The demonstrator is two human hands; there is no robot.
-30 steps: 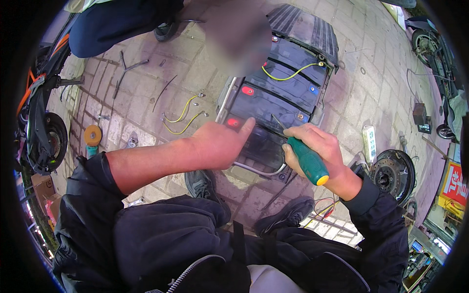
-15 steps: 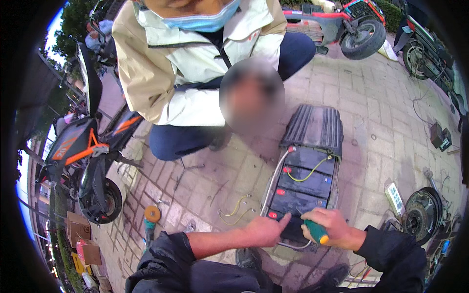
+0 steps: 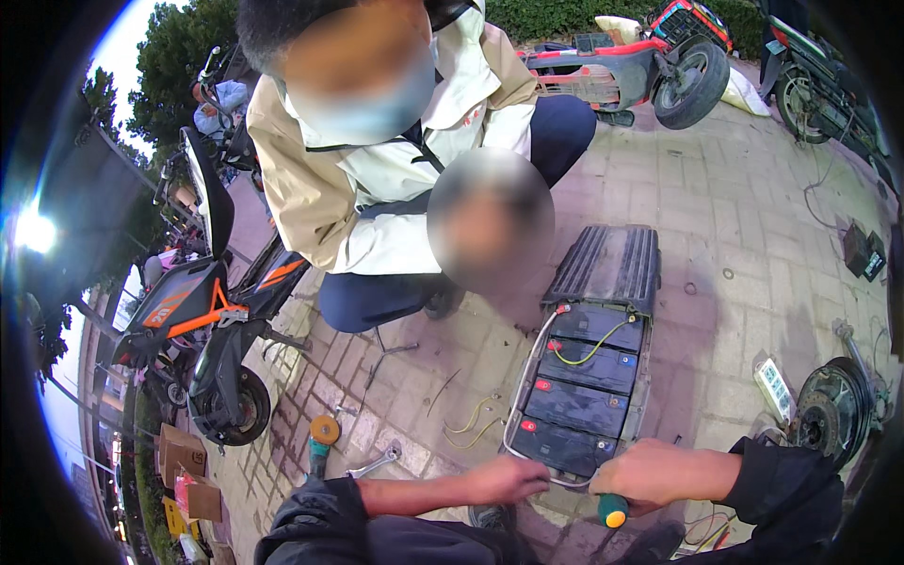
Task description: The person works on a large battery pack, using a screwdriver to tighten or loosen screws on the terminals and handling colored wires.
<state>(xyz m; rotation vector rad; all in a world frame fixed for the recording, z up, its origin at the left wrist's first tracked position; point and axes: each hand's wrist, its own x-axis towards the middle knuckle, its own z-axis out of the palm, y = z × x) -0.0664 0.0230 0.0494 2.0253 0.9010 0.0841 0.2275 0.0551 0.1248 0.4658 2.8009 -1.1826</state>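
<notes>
In front of me lies a long black battery case [image 3: 646, 377], with several black batteries [image 3: 574, 403] in a row, their terminals marked red and blue. A yellow-green jumper wire [image 3: 595, 356] joins two batteries at the far end; a grey cable [image 3: 516, 400] runs along the left side. My right hand [image 3: 650, 478], at the near right corner, grips a green-handled screwdriver [image 3: 612, 509] with a yellow end; its tip is hidden. My left hand [image 3: 508, 480] is closed by the near left corner, fingertips close to the cable; what they pinch, if anything, is unclear.
A person [image 3: 377, 188] in a white and beige jacket squats opposite. Yellow wires [image 3: 474, 424], a wrench [image 3: 377, 460] and an orange-disc grinder [image 3: 324, 435] lie at left. A black-orange scooter [image 3: 207, 311] stands beyond. On the right are a power strip [image 3: 774, 390] and a wheel [image 3: 829, 414].
My left hand has drawn back from the nearest battery, its pointing finger now curled in. My right hand has come nearer to me with the screwdriver, its handle tilting down. The view has shifted.
</notes>
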